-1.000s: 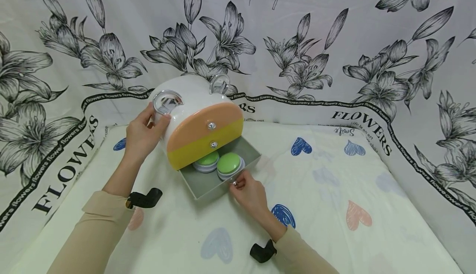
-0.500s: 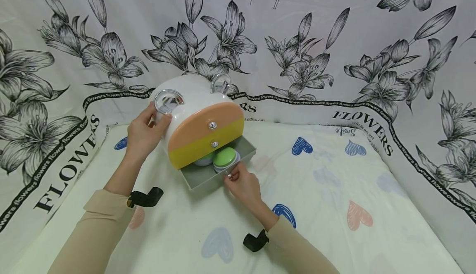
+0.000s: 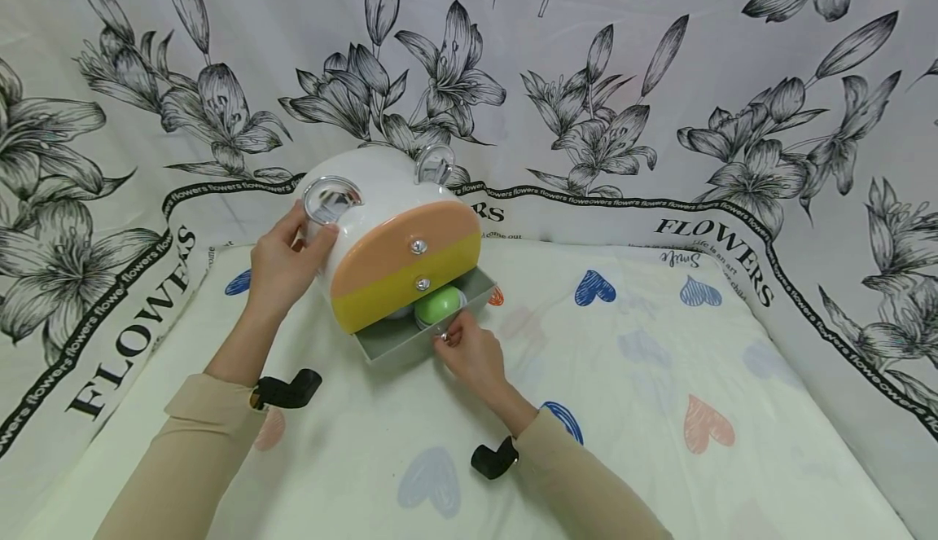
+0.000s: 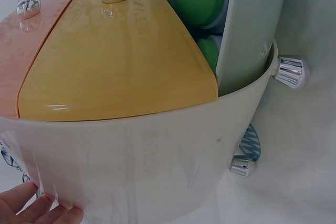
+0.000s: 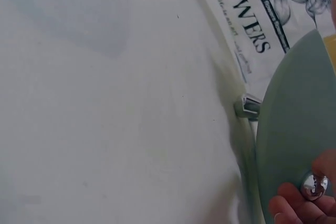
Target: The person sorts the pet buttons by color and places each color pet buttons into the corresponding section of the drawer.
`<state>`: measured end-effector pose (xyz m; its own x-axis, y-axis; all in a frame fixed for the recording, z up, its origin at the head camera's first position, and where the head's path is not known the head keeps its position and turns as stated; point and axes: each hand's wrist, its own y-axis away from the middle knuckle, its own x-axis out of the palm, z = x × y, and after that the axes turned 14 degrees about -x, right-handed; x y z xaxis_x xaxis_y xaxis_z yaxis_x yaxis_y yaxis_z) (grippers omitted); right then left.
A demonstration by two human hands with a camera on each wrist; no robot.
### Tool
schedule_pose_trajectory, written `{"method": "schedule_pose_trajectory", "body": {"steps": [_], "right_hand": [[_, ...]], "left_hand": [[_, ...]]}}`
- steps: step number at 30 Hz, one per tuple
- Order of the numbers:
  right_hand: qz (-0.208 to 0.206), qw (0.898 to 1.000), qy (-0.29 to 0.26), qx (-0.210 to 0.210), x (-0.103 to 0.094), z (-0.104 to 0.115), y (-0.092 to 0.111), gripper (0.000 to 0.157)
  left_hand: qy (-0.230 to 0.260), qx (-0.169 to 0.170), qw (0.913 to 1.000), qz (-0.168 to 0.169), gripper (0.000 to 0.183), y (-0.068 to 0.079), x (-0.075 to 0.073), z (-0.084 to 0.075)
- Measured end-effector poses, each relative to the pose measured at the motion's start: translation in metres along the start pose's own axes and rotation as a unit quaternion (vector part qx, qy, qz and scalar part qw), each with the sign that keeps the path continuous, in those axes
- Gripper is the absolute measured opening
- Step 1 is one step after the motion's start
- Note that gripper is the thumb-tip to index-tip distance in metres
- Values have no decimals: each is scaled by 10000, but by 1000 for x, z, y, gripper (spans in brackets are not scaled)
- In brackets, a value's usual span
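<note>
A rounded white drawer box (image 3: 374, 177) with silver ear-like rings on top stands left of centre in the head view. Its orange drawer (image 3: 392, 234) and yellow drawer (image 3: 392, 291) are closed. The grey-green bottom drawer (image 3: 396, 349) is partly out, with a green-lidded round container (image 3: 438, 305) inside; a second one behind it is mostly hidden under the yellow front. My left hand (image 3: 284, 265) holds the box's left side, thumb near the ear ring. With my right hand (image 3: 472, 354) I pinch the bottom drawer's silver knob (image 5: 314, 186).
A white sheet (image 3: 623, 458) printed with hearts covers the surface. Behind it hangs a white cloth (image 3: 586, 2) with black flowers and lettering. Short silver feet (image 4: 291, 72) support the box. Black wrist cameras (image 3: 289, 389) are strapped on both forearms.
The bottom drawer has slid further into the box, pushed by my right hand at its knob. Less of the green-lidded containers shows now. My left hand stays at the box's side.
</note>
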<state>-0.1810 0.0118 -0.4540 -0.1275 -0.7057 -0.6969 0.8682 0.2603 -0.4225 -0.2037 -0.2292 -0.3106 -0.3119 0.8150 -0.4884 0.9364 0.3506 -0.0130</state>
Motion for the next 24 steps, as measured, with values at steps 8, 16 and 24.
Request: {"method": "schedule_pose_trajectory", "body": {"steps": [8,16,24], "right_hand": [[127,9999,57,80,3,1,-11,17],[297,9994,82,123,6,2,-19,18],[428,9989,128,161,7,3,-27,20]], "left_hand": [[15,7,10000,-4,63,1,0,-1],[42,117,9999,-13,61,1,0,0],[-7,37,10000,-28,61,1,1,-1]]}}
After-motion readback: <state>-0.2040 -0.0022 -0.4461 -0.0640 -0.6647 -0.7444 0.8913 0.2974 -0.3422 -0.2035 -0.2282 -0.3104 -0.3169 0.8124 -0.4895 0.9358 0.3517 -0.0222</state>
